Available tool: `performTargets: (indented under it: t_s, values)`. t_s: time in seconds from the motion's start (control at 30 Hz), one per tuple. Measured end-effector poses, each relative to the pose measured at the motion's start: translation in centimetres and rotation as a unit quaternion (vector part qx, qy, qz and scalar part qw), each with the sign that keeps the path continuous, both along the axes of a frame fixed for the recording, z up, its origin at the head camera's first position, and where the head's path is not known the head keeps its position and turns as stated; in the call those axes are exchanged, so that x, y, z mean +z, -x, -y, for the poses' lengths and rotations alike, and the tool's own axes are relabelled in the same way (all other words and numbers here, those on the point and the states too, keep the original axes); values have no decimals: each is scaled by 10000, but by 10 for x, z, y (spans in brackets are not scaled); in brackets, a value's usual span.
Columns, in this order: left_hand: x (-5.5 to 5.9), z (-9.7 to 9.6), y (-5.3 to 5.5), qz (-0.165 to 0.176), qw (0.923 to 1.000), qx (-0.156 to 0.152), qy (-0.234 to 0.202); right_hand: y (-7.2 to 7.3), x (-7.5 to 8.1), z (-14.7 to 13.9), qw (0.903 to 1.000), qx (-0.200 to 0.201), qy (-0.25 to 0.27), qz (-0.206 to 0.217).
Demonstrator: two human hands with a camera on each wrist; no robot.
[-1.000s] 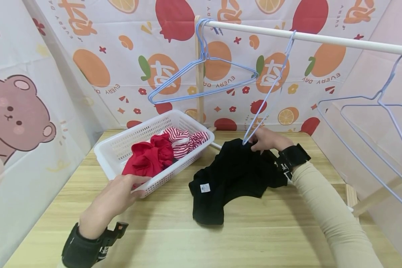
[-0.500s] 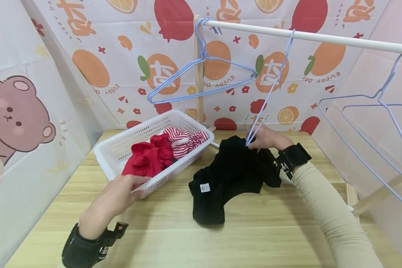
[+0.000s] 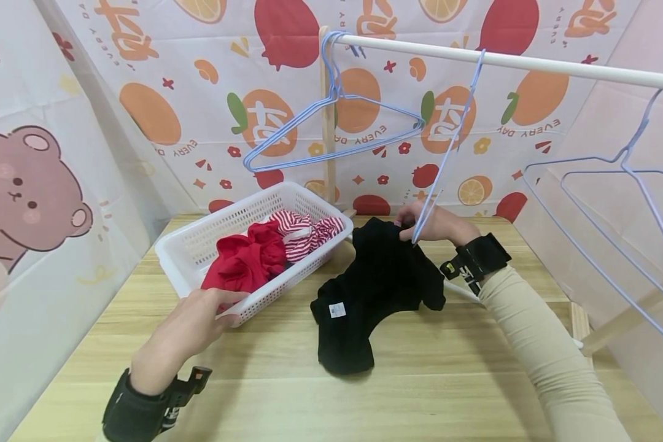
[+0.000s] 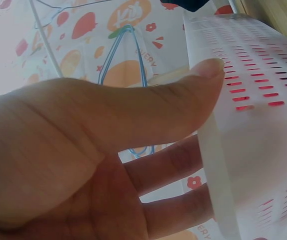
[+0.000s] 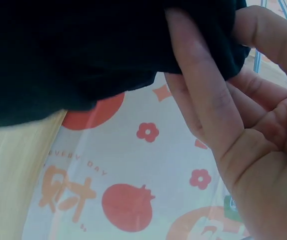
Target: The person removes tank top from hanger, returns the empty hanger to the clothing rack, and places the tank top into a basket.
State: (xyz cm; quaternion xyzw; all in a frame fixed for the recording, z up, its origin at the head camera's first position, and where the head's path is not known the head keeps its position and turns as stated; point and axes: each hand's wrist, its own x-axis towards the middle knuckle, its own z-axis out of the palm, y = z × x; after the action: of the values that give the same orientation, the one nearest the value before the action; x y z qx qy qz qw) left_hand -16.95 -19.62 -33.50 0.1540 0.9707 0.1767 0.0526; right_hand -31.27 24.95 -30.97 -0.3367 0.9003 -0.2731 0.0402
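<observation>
At the near rim of a white plastic basket (image 3: 166, 261), my left hand (image 3: 190, 322) holds on, thumb outside and fingers inside. The left wrist view shows this thumb (image 4: 203, 75) on the slotted basket wall (image 4: 253, 135). Red and red-striped clothes (image 3: 254, 255) lie inside. My right hand (image 3: 436, 224) pinches the upper edge of a black garment (image 3: 387, 270), crumpled on the table with a white label (image 3: 337, 310) showing. Dark cloth (image 5: 118, 45) sits between thumb and fingers in the right wrist view. A blue hanger (image 3: 447, 153) overlaps the right hand.
A white rail (image 3: 508, 60) on a wooden post (image 3: 329, 135) crosses above the table (image 3: 420, 393). More blue hangers (image 3: 293, 138) hang at its left end, others (image 3: 624, 166) at the right. A printed fruit cloth (image 3: 221, 67) covers the back.
My right hand has shifted slightly left, drawing the garment's right side left and its top up. The middle hanger's lower end has swung a little right. My left hand stays at the basket rim.
</observation>
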Motion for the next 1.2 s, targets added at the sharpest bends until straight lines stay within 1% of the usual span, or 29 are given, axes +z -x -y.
performTargets:
  t_s: [0.07,0.2,0.37,0.5,0.6,0.77,0.9,1.1,1.2]
  values:
    - [0,0,0,-63,10000,-34,-4,1,1,2,10000,16,36,-1]
    - [0,1,-1,-146,9999,-88,-15,1,4,6,9999,-99,32,-18]
    - [0,1,-1,-165,9998,-106,-32,0,8,11,9996,-272,54,110]
    - [0,0,-1,-138,9999,-93,-39,-1,11,16,9982,-434,260,337]
    - [0,0,-2,-117,9999,-77,-25,-3,12,19,9969,-458,463,445]
    - [0,0,-2,-107,9999,-65,-25,-5,13,21,9948,-438,788,467]
    - [0,0,-2,-138,9999,-82,-36,-4,15,22,9921,-467,1012,575]
    - [-1,0,-1,-196,9997,-116,-53,-4,19,25,9881,-633,1236,656]
    - [0,0,-2,-184,9998,-98,-42,-5,19,28,9872,-726,1280,610]
